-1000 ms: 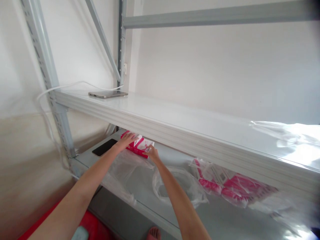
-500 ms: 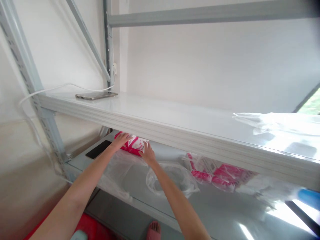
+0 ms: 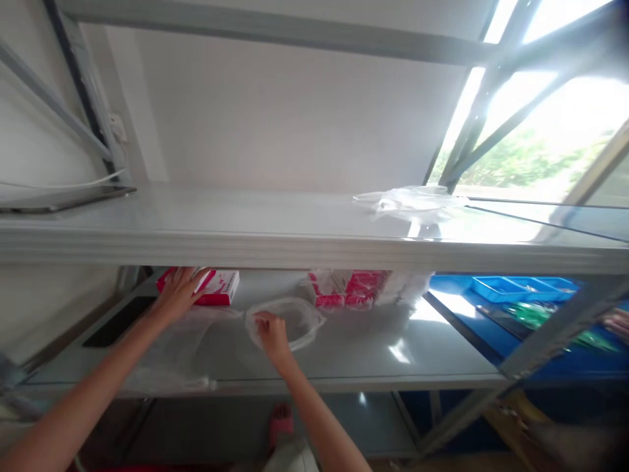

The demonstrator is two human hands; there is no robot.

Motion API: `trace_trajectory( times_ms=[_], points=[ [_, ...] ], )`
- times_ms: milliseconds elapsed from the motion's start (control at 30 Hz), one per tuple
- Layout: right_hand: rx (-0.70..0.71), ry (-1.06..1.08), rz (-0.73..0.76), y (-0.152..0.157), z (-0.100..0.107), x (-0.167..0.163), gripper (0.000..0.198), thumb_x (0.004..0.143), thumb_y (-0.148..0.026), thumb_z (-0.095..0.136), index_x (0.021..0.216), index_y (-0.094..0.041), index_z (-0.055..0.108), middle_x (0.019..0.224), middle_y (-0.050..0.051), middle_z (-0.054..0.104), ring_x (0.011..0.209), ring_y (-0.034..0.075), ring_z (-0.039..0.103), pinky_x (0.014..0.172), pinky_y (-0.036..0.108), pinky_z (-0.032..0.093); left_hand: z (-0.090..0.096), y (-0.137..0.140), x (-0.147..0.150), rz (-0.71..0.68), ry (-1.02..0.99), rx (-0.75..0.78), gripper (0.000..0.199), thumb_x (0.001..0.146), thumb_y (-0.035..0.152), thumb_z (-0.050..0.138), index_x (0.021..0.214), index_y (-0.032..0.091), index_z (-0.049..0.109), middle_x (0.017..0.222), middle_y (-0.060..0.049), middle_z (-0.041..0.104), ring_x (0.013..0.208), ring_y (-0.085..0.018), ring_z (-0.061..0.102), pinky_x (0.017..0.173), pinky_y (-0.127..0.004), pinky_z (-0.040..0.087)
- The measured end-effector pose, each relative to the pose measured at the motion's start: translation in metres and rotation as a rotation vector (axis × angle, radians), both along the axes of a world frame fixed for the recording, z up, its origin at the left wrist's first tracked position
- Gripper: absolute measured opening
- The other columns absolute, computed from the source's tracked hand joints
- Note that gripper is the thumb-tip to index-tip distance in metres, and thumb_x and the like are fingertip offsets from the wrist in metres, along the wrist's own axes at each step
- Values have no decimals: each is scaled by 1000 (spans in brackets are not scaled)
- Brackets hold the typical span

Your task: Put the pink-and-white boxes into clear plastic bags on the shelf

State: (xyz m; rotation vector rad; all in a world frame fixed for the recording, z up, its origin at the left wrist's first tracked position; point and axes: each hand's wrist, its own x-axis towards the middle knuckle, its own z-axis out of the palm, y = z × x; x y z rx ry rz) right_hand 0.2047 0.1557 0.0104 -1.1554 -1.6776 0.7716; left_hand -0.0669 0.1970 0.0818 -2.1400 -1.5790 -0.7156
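"One check: grip?"
"Your left hand (image 3: 181, 288) lies spread on the boxes (image 3: 219, 290), left on the lower shelf (image 3: 363, 351); your right hand (image 3: 271, 331) curls at the bag (image 3: 313, 324), its grip I cannot tell."
"Handling?"
"Steady the boxes; pinch the bag lightly."
"Clearance?"
"Stay below the upper shelf (image 3: 304, 251); room runs right, before the wrapped boxes (image 3: 346, 288)."

1. Left hand (image 3: 181, 288): back uppermost, fingers extended and slightly spread, directed forward.
2. Left forearm (image 3: 105, 380): runs diagonally back and leftward from that hand.
3. Right hand (image 3: 272, 333): right of the left hand, set apart; fingers bent inward, directed leftward.
4. Right forearm (image 3: 314, 406): slants back and rightward behind its hand.
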Motion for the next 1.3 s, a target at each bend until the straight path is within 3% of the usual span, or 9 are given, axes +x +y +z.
trace_trajectory(
  times_ms=[100,200,300,400,567,667,800,1033,1300],
  points=[
    [-113,483,107,-9,32,27,22,78,-24,52,89,-18,69,70,3,67,52,14,56,54,26,45,12,-40,44,-126,-207,-108,40,89,49,45,115,23,60,120,-11,60,115,-29,55,101,-44,40],
    [-165,794,152,-34,68,56,21,71,-32,64,88,-20,68,74,1,66,57,12,56,55,24,45,15,-85,93,-311,-389,-299,44,85,53,52,117,23,56,115,-8,64,105,-25,61,93,-38,47],
    [-139,883,159,-61,96,81,23,68,-30,68,90,-22,67,80,0,67,68,13,59,62,23,47,16,-120,139,-361,-520,-268,51,80,49,62,122,23,51,116,-9,62,98,-23,61,89,-39,49],
    [-152,868,159,-83,109,99,25,69,-30,67,93,-22,66,78,-1,66,69,14,60,63,24,48,23,-140,172,-401,-586,-165,35,82,45,62,109,23,58,106,-7,63,94,-21,60,86,-36,48],
    [-191,848,91,-104,104,116,28,69,-33,68,94,-23,64,76,-1,66,67,16,60,58,25,47,36,-162,199,-471,-606,-128,28,80,46,64,95,23,59,95,-5,62,91,-21,58,83,-33,46],
    [-181,859,60,-111,96,120,28,68,-33,68,93,-23,63,76,-1,66,67,15,60,58,25,47,31,-174,208,-428,-705,-47,46,70,50,73,100,22,52,94,-4,59,80,-18,56,74,-30,45],
    [-191,876,76,-117,87,121,27,68,-30,66,94,-24,61,78,-2,65,69,15,60,62,25,48,21,-187,220,-389,-715,59,42,67,48,76,88,21,51,84,-1,54,71,-15,50,68,-27,42],
    [-155,848,53,-126,78,112,29,72,-31,61,101,-25,58,79,-2,63,70,15,59,62,25,46,15,-191,232,-391,-680,-148,20,77,41,70,86,23,67,82,-2,58,81,-18,55,74,-28,42],
    [-234,1047,47,-138,84,103,31,69,-28,62,99,-26,54,77,-3,60,58,11,52,57,23,44,-3,-178,240,-405,-1176,-420,35,69,42,73,96,21,65,100,-7,65,84,-19,61,69,-27,46]
  ],
)
